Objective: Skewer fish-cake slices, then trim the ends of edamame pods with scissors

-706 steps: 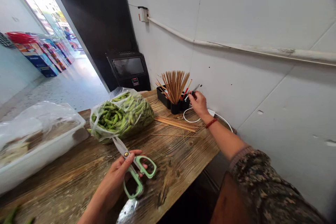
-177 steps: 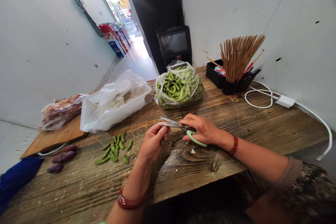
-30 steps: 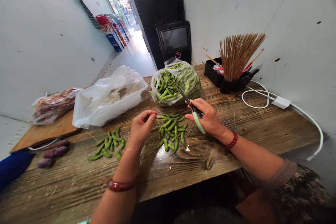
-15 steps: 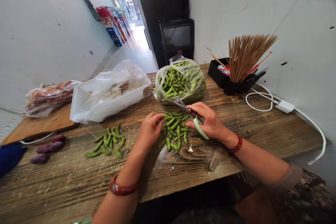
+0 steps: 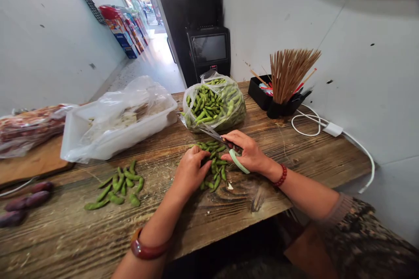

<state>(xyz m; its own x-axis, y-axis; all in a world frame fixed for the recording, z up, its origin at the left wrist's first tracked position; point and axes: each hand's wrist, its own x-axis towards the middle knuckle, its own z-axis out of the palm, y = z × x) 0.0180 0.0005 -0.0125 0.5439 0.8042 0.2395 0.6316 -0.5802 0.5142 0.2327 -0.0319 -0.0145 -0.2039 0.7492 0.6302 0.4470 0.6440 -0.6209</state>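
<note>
My right hand (image 5: 248, 152) grips a pair of scissors (image 5: 238, 162) with mint-green handles. Their blades point up and left, just in front of the bag of edamame. Beneath both hands lies a pile of green edamame pods (image 5: 214, 181) on the wooden table. My left hand (image 5: 190, 172) reaches into the pile's left side, thumb and fingers closed together; whether a pod is between them is hidden. Farther left, a smaller group of edamame pods (image 5: 119, 185) lies loose. Behind the pile stands a clear plastic bag (image 5: 240, 111) full of edamame.
A white plastic tub (image 5: 98, 139) with a bag over it stands back left, beside bagged meat (image 5: 36, 128) on a cutting board (image 5: 36, 163). Purple oblong items (image 5: 37, 199) lie at left. Back right are a black holder (image 5: 276, 110) with brown sticks and a white cable (image 5: 355, 139).
The view has swung right, so the table things appear farther left. My left hand has moved deeper over the pile, its thumb now lower and closer to the pods. The right hand still holds the scissors.
</note>
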